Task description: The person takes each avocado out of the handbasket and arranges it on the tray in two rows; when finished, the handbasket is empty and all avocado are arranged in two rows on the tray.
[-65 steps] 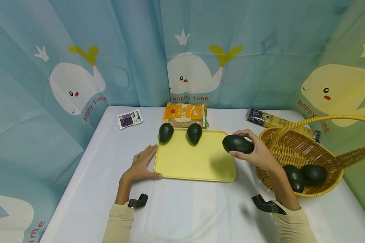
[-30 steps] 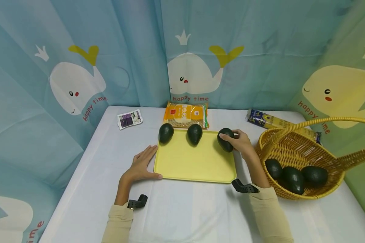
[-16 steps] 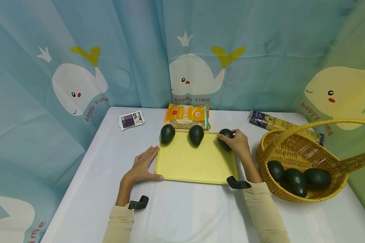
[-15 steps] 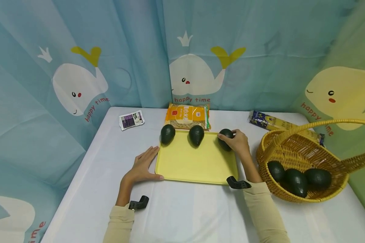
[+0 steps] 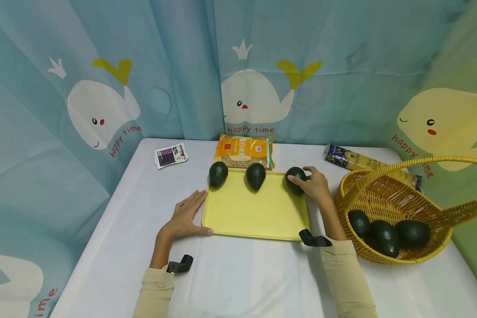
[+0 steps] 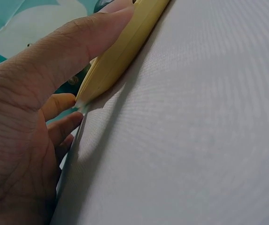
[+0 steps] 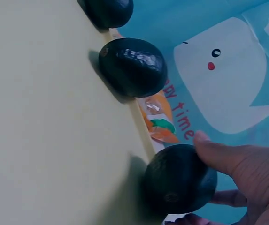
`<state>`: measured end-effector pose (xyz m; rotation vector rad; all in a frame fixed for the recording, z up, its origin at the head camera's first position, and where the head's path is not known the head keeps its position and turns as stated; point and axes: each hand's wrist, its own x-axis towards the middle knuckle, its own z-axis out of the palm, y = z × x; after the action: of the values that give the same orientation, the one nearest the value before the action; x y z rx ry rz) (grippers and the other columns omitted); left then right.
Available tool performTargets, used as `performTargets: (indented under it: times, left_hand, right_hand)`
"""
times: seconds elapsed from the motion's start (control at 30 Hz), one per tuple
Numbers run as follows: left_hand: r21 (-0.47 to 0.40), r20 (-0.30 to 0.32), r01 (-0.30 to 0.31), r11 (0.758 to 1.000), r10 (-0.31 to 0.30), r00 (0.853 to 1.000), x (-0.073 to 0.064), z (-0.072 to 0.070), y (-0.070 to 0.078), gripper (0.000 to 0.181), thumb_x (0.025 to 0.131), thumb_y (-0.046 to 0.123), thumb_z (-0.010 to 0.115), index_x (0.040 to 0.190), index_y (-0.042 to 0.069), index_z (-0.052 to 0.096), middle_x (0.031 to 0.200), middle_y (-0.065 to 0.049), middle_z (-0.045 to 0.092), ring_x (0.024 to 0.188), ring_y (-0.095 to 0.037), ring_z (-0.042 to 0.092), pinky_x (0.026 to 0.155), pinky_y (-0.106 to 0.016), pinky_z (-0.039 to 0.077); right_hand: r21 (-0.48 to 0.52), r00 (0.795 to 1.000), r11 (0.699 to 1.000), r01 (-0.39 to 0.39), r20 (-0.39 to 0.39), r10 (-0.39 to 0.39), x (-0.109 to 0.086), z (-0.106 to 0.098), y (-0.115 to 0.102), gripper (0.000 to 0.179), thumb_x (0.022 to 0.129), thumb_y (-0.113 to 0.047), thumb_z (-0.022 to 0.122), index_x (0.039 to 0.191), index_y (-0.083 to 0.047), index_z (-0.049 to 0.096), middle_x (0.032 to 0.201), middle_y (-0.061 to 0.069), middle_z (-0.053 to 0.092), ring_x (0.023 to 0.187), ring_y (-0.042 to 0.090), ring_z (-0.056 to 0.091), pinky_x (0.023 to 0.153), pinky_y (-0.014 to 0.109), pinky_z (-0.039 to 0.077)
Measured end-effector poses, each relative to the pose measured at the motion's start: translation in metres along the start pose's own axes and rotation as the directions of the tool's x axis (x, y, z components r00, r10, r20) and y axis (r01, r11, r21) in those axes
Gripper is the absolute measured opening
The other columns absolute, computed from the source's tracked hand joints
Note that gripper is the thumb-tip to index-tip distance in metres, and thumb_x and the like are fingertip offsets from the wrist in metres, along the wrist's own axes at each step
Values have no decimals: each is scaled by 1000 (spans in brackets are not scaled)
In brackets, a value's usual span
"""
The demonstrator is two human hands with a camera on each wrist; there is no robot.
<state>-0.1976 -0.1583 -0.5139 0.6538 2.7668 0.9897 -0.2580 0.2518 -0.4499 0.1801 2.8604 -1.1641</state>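
My left hand [image 5: 185, 217], fingers spread out, rests at the left side of a yellow tray [image 5: 254, 216]. Its thumb lies along the near left corner, and the left wrist view shows the thumb against the tray's rim [image 6: 125, 51]. At the tray's back right corner, my right hand [image 5: 317, 185] holds a dark green avocado [image 5: 295, 179] between thumb and fingers. In the right wrist view the thumb presses that avocado [image 7: 179, 180], with the fingers partly hidden behind it. Two more avocados, one at the back left corner [image 5: 218, 175] and one mid back edge [image 5: 256, 176], sit along the tray.
A wicker basket [image 5: 405, 201] with a tall handle stands at the right, holding several avocados [image 5: 384, 238]. Behind the tray lies an orange grain bag [image 5: 244, 151]. A purple-white pouch [image 5: 171, 155] is at back left, a long blue-yellow packet [image 5: 353, 160] behind the basket.
My right hand has carried the avocado left and back from beside the basket to the tray's back right corner, turning it more upright. Its grip has shifted slightly. The left hand has stayed put.
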Motion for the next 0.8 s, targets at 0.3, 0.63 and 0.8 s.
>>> performTargets:
  times: [0.3,0.63,0.8]
  left_hand:
    - [-3,7,6,1000,-6,1000,0,-1,1,118,65,56,81,157,11,22,163,-10,23,152,-32,15,113,-61,20]
    - [-3,10,3,1000,-3,1000,0,1,0,119,64,57,81,157,11,21,163,-10,22,152,-32,15,113,-61,19]
    - [-2,8,0,1000,0,1000,0,0,0,118,65,57,81,157,11,22,163,-11,23,152,-33,15,113,-61,19]
  right_hand:
    - [0,996,1000,-9,88,9,-1,-6,-4,74,92,-41,65,149,-4,36,126,34,52,107,45,57,83,50,52]
    - [87,993,995,-50,111,40,-2,-5,-2,77,92,-41,65,151,-4,32,125,32,54,78,30,68,69,38,59]
    - [127,991,990,-65,123,50,-3,-6,-2,78,93,-40,65,152,-4,30,129,34,51,84,35,69,68,37,60]
